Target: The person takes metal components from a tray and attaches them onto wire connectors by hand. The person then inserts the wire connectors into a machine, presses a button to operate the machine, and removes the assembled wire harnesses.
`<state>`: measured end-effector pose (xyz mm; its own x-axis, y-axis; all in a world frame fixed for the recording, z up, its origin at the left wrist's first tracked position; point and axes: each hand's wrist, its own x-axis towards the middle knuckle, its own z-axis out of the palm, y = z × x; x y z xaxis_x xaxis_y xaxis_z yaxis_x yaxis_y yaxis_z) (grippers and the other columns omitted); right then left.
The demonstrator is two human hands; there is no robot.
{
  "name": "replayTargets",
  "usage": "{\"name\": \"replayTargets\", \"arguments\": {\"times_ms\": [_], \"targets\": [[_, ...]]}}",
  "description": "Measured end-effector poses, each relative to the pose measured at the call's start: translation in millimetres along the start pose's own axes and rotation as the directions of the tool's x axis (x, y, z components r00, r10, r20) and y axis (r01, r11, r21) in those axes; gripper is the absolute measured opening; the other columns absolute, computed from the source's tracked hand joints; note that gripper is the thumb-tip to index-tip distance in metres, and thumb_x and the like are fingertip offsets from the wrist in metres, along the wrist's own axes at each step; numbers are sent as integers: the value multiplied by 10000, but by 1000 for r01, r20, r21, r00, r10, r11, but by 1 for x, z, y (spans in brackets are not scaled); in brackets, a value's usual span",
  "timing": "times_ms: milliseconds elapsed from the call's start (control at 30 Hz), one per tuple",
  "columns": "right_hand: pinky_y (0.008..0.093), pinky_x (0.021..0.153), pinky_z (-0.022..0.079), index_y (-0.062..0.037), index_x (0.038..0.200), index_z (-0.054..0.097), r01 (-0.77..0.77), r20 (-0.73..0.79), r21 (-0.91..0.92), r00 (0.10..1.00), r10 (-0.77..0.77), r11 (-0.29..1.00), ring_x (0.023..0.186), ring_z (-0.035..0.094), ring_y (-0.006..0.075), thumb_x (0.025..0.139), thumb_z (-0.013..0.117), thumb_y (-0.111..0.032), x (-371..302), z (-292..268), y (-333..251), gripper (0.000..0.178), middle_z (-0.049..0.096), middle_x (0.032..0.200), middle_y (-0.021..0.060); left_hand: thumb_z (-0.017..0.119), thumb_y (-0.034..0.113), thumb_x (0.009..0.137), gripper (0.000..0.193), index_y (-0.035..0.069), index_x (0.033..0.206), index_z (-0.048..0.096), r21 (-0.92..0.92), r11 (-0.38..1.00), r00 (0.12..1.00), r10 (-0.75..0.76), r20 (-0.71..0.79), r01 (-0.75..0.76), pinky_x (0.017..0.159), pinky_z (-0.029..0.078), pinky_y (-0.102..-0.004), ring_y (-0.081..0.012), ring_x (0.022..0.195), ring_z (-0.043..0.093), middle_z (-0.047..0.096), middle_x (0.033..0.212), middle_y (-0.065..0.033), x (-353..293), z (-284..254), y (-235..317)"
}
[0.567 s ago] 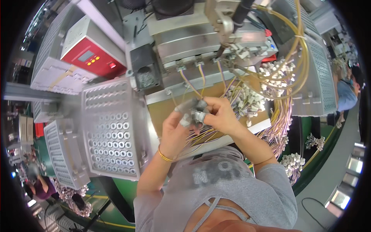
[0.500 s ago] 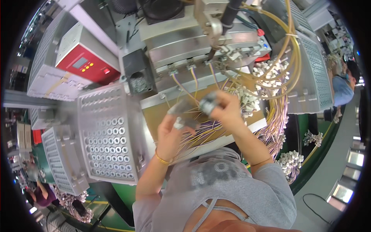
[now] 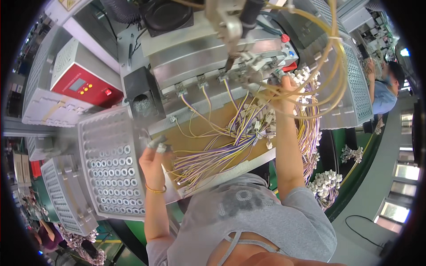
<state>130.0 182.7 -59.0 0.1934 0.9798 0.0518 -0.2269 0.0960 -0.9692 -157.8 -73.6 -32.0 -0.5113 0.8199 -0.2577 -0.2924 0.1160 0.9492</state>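
The right hand (image 3: 288,90) stretches forward to the metal fixture (image 3: 188,66), the left hand (image 3: 152,163) hovers beside the tray (image 3: 139,195); whether either grasps anything I cannot tell.

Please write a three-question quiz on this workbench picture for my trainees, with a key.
1. True or false: the right hand is nearer the looped yellow tubes than the left hand is.
2. Which colours show among the bundled wires? A) green and black; B) yellow and purple; C) orange and green.
3. Fill in: the red-fronted box stands on the picture's ____ side.
Key: 1 true; 2 B; 3 left.
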Motion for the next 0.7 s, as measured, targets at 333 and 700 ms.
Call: {"name": "replayTargets", "arguments": {"times_ms": [333, 700], "targets": [[254, 351, 420, -81, 656, 465, -21, 11, 256, 1000, 18, 966, 397, 486, 145, 792, 493, -112, -6, 13, -10, 142, 501, 547, 45, 525, 49, 807, 255, 6, 1056, 559, 115, 993, 1000, 24, -10, -23, 668, 422, -222, -83, 795, 526, 601, 916, -35, 13, -38, -27], [201, 362, 397, 9, 756, 513, -15, -106, 116, 994, 28, 993, 433, 484, 109, 793, 463, -135, -22, 27, -20, 157, 546, 609, 84, 573, 7, 579, 225, 32, 801, 592, 799, 95, 770, 354, 531, -594, 656, 424, -367, -294, 728, 473, 537, 809, -107, 16, -24, -29]]}}
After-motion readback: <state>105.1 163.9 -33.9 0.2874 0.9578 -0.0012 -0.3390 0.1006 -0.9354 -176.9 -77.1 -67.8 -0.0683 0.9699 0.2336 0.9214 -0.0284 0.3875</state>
